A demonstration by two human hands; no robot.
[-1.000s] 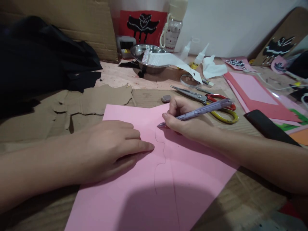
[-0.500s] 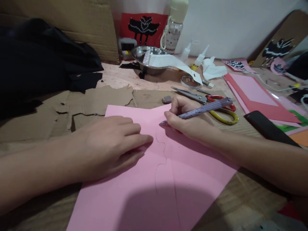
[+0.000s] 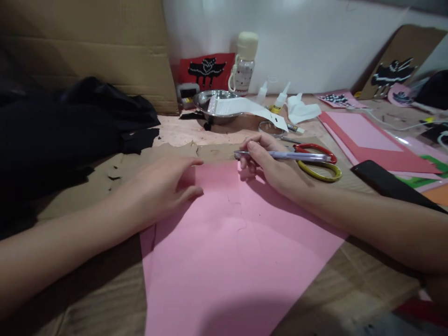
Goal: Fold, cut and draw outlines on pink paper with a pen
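Head view: Two bare hands are working over a cardboard-covered table (image 3: 182, 128), toward its near edge.
Pink paper (image 3: 217, 252): The sheet is lying over brown cardboard (image 3: 329, 289) near the middle of the table's near side, its far edge reaching between the hands.
Left hand (image 3: 154, 186): Thumb and forefinger are standing well parted over the sheet's left side; the other fingers are hiding, so any contact they are making cannot be told.
Right hand (image 3: 269, 161): Fingers are curling around a pen (image 3: 287, 155), keeping it nearly level; whether they are also pinching the paper's far edge cannot be told.
Pencil-thin line (image 3: 241, 228): Faint curves are showing near the sheet's middle, the pen's tip pointing left, away from them.
Step in hand: The hands appear to be adjusting the sheet between strokes.
Next move: Any further stroke would be calling for a flattened sheet, a steadying left hand and a lowered tip.
Scissors (image 3: 324, 179): Red and yellow handles are resting just beyond the right wrist.
Table's far edge: A metal bowl (image 3: 203, 100) and bottle (image 3: 245, 70) are standing near the wall.
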